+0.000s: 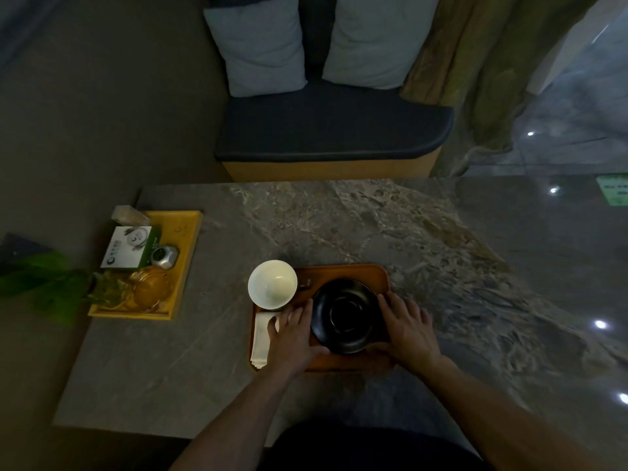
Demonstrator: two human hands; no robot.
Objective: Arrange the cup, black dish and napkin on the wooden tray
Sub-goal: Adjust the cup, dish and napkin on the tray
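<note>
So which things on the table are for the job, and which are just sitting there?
For the job:
wooden tray
black dish, between the left hand and right hand
white cup
napkin

Just sitting there:
yellow tray
white and green box
glass dish
green plant
two cushions

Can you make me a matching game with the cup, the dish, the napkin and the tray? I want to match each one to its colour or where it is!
Things:
1. cup
2. black dish
3. napkin
4. wooden tray

Clues:
A. orange-brown, under the others
B. folded, at the tray's left edge
C. between the two hands
D. white, at the tray's far left corner

Pairs: 1-D, 2-C, 3-B, 4-A
</note>
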